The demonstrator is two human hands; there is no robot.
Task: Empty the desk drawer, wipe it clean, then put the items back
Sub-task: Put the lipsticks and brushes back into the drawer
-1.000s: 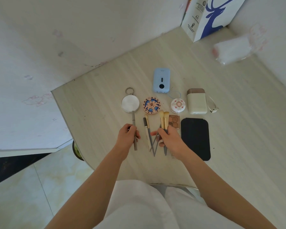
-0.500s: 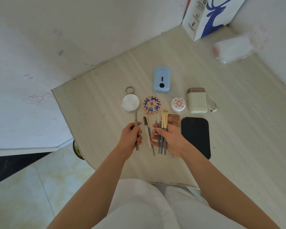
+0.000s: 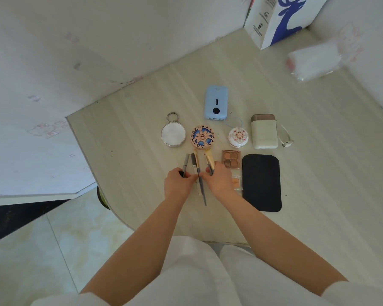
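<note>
Small items lie in rows on the pale wooden desk (image 3: 318, 151). My left hand (image 3: 177, 183) grips a grey pencil (image 3: 185, 162) near its lower end. My right hand (image 3: 219, 181) holds makeup brushes (image 3: 209, 161) with tan bristles pointing away from me. Between the hands lie another grey pen (image 3: 194, 164) and a thin brush (image 3: 202, 188) on the desk. Behind them sit a round silver mirror (image 3: 173, 134), a patterned blue compact (image 3: 202, 137), a white round compact (image 3: 238, 137) and a brown eyeshadow palette (image 3: 230, 159). The drawer is not in view.
A blue power bank (image 3: 216, 102), a cream power bank (image 3: 264, 131) with a white cable (image 3: 284, 138) and a black case (image 3: 261, 182) lie to the right. A blue-and-white paper bag (image 3: 279, 18) and a plastic-wrapped tissue pack (image 3: 314, 62) stand at the back. The desk's curved edge (image 3: 119, 217) is at left.
Both hands came closer together. The left hand shifted the grey pencil rightward toward the other pens. The right hand's brushes moved slightly; one thin brush now lies between the hands.
</note>
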